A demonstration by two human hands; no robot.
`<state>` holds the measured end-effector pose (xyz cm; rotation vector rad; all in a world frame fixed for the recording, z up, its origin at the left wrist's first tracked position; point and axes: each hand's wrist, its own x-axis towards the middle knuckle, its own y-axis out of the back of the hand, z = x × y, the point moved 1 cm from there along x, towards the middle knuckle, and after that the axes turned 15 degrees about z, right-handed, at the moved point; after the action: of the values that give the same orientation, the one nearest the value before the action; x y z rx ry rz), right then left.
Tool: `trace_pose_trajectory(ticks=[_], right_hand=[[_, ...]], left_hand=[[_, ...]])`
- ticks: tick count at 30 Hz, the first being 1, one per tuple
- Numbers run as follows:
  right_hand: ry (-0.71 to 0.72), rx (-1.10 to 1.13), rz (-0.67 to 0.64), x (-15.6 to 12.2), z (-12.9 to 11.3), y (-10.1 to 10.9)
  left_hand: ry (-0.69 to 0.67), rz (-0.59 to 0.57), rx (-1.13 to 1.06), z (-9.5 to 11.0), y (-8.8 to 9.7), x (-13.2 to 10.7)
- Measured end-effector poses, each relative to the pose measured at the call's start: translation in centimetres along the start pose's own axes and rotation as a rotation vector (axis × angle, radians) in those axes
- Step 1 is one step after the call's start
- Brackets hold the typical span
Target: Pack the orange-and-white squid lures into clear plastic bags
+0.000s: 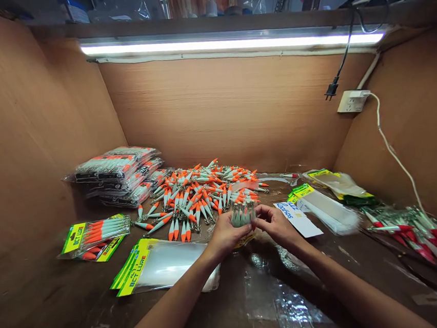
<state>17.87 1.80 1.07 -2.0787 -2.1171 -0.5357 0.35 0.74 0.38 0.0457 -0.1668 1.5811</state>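
A small bundle of pale fishing lures is upright between my hands, spiky hook ends up. My left hand is closed around the bundle's left side. At its right side, my right hand pinches the bundle with thumb and fingers; its exact grip is partly hidden. Just beyond lies a large heap of orange-and-white lures with wire hooks. Left of my left forearm is a stack of clear bags with yellow-green "BCT LURE" headers. Something yellow shows under my hands.
Filled lure packs lie at left, before a stack of bagged lures. On the right are a handwritten card, clear bags and red-and-white lures. A black plug dangles near a wall socket.
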Motion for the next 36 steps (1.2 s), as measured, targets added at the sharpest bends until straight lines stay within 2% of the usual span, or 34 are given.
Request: trace_pose_trajectory(ticks=[4,6,9,12,17,20,24,28,30,33,36], right_hand=[[0.059,-0.139,0.097,-0.3,0.6,-0.1],[0.048,-0.115,0.127,-0.4,0.6,-0.2],[-0.041,0.052,0.123,-0.3,0.2,-0.3],[-0.175,0.235,0.077,-0.2,0.0,-0.2],[-0.272,0.269,0.019,0.2,0.6,0.1],[-0.251,0.243,0.046,0.6,0.6,0.5],[-0.230,0.262,0.162,1.6,0.2,2.0],[-0.167,0.194,0.112,2.1,-0.4,3.4],[-0.115,0.140,0.073,1.9,-1.0,3.6],[-0.037,0.053,0.008,1.4,-2.6,3.5],[0.078,-0.046,0.013,0.9,-3.9,3.4]], left_hand=[[0.078,-0.102,-0.072,-0.3,-0.6,-0.4],[0.096,-0.096,-0.144,-0.4,-1.0,-0.7],[0.018,-0.046,-0.209,-0.3,-1.3,-0.7],[0.006,-0.041,-0.166,0.3,-0.8,-0.4],[0.052,0.022,-0.122,0.9,0.2,0.3],[0.107,-0.009,-0.162,0.3,0.2,0.5],[0.203,-0.073,-0.192,-0.3,0.0,0.1],[0.233,-0.209,-0.117,0.5,-0.3,-0.7],[0.156,-0.171,-0.083,1.1,-0.4,-0.6],[-0.004,-0.056,-0.042,1.7,-0.2,-0.1],[-0.022,-0.011,-0.053,2.0,-0.1,0.1]])
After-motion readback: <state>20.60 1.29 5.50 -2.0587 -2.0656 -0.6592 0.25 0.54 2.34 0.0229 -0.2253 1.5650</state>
